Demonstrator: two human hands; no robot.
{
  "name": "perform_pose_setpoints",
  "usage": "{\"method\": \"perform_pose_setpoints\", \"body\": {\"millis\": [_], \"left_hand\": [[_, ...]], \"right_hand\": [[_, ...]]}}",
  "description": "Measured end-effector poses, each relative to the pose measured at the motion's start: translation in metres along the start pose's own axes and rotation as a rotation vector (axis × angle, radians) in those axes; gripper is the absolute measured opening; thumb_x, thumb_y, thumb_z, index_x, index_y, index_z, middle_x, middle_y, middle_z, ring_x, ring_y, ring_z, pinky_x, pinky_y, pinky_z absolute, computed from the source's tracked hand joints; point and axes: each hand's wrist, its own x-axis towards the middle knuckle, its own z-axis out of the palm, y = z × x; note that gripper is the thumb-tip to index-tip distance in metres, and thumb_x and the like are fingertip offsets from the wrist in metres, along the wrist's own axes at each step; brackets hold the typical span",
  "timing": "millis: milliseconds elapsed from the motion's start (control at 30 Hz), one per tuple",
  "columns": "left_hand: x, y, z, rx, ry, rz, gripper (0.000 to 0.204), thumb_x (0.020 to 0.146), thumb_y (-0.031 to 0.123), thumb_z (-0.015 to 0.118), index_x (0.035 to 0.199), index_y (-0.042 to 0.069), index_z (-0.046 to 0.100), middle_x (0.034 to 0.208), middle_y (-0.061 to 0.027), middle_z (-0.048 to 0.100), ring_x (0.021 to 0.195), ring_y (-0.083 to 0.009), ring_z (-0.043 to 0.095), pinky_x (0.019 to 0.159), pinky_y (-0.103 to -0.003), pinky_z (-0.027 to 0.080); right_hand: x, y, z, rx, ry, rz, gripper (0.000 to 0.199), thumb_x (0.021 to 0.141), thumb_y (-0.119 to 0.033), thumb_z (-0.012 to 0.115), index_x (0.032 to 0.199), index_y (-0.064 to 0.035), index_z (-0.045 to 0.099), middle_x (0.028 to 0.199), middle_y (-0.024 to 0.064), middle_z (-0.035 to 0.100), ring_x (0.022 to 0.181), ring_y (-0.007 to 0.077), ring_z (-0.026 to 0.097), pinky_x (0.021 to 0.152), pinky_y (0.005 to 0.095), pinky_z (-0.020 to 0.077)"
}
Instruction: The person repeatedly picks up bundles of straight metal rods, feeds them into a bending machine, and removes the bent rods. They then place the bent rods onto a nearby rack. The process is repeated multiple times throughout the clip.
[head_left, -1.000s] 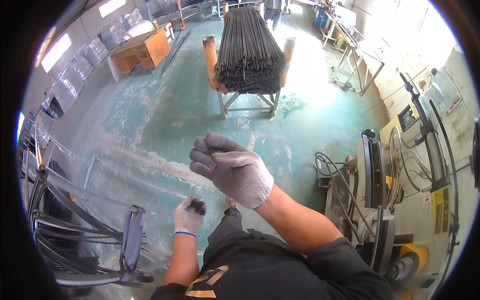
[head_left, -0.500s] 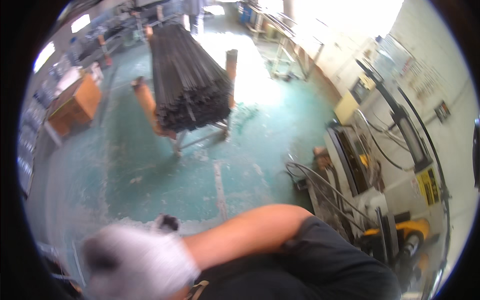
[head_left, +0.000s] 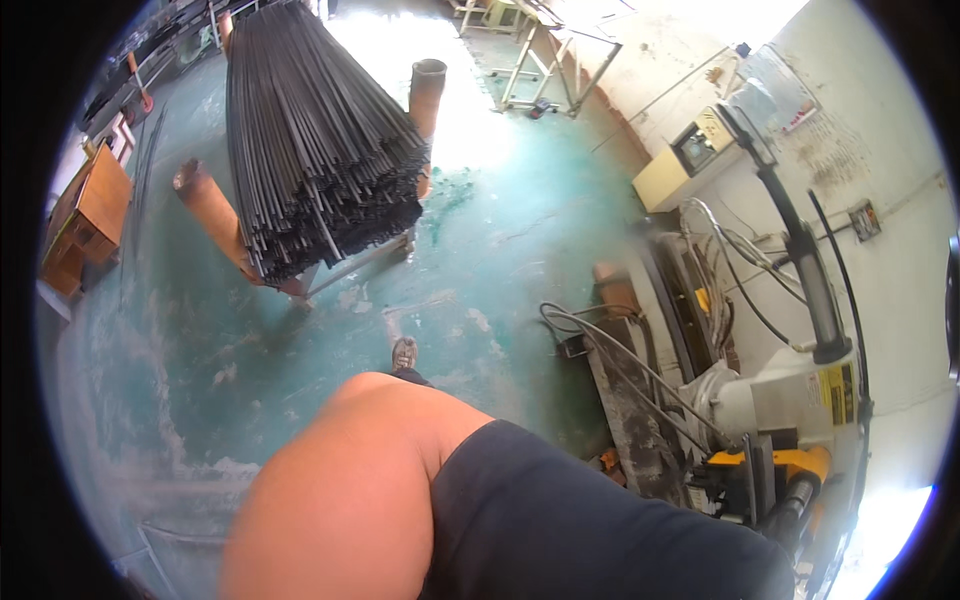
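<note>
Neither my left hand nor my right hand shows. My bent right arm (head_left: 330, 490) fills the lower middle, its bare forearm running down and out past the lower edge. A dark short sleeve (head_left: 580, 510) covers the upper part of that arm. Whatever the right hand holds is hidden below the picture. One of my shoes (head_left: 404, 355) shows on the floor just beyond the elbow. Ahead, to the left, a large stack of long dark bars (head_left: 310, 130) lies with its uneven ends toward me.
Rusty upright pipes (head_left: 215, 215) flank the stack on its metal stand (head_left: 350, 268). At the right stands a machine (head_left: 790, 400) with hoses and a yellow part. Cables (head_left: 620, 350) loop beside it. A wooden desk (head_left: 105, 195) is at far left, a metal frame table (head_left: 560, 70) behind.
My gloved right hand has dropped out of view at the lower left. The stack appears nearer and farther left, and my shoe has come into view.
</note>
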Motion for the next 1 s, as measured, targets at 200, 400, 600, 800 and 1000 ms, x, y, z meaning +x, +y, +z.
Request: {"method": "perform_pose_setpoints", "body": {"millis": [200, 400, 600, 800, 1000], "left_hand": [[0.074, 0.072, 0.079, 0.172, -0.026, 0.146, 0.014, 0.108, 0.024, 0.068, 0.105, 0.010, 0.068, 0.090, -0.0032, 0.067, 0.086, -0.0199, 0.064, 0.076, -0.037, 0.050], [0.100, 0.175, 0.331, 0.637, -0.228, 0.786, 0.017, 0.109, 0.021, 0.071, 0.116, 0.005, 0.071, 0.098, -0.0059, 0.073, 0.086, -0.0184, 0.068, 0.081, -0.035, 0.054], [0.155, 0.234, 0.480, 1.011, -0.316, 1.313, 0.016, 0.107, 0.011, 0.071, 0.120, 0.000, 0.072, 0.103, -0.0070, 0.074, 0.096, -0.0160, 0.069, 0.090, -0.035, 0.057], [0.292, 0.223, 0.521, 1.703, 0.157, 1.673, 0.016, 0.101, 0.025, 0.065, 0.108, 0.012, 0.072, 0.102, -0.0121, 0.077, 0.103, -0.0343, 0.070, 0.096, -0.053, 0.053], [0.312, 0.213, 0.521, 1.529, 0.029, 1.863, 0.009, 0.093, 0.020, 0.067, 0.096, 0.012, 0.064, 0.089, -0.0089, 0.068, 0.092, -0.0335, 0.065, 0.097, -0.053, 0.046]], "right_hand": [[0.025, 0.007, -0.132, -0.050, -0.016, -0.020, 0.027, 0.094, -0.018, 0.080, 0.115, -0.0020, 0.074, 0.101, 0.0190, 0.075, 0.089, 0.0330, 0.075, 0.079, 0.0442, 0.0614], [0.022, 0.026, -0.294, -0.709, 0.396, 0.233, 0.031, 0.093, -0.020, 0.082, 0.118, -0.0034, 0.075, 0.106, 0.0223, 0.077, 0.095, 0.0375, 0.078, 0.084, 0.0466, 0.0630], [-0.186, 0.090, -0.538, -1.615, 1.264, 0.985, 0.058, 0.091, -0.033, 0.087, 0.137, -0.0042, 0.068, 0.123, 0.0219, 0.076, 0.116, 0.0411, 0.073, 0.102, 0.0506, 0.0583], [-0.192, 0.087, -0.633, -1.925, 1.401, 1.351, 0.092, 0.088, -0.058, 0.087, 0.149, 0.0029, 0.054, 0.142, 0.0231, 0.064, 0.134, 0.0435, 0.060, 0.111, 0.0532, 0.0524], [-0.165, 0.081, -0.661, -1.669, 1.324, 1.744, 0.068, 0.091, -0.054, 0.086, 0.128, 0.0001, 0.071, 0.135, 0.0238, 0.071, 0.127, 0.0410, 0.068, 0.106, 0.0494, 0.0586]]}}
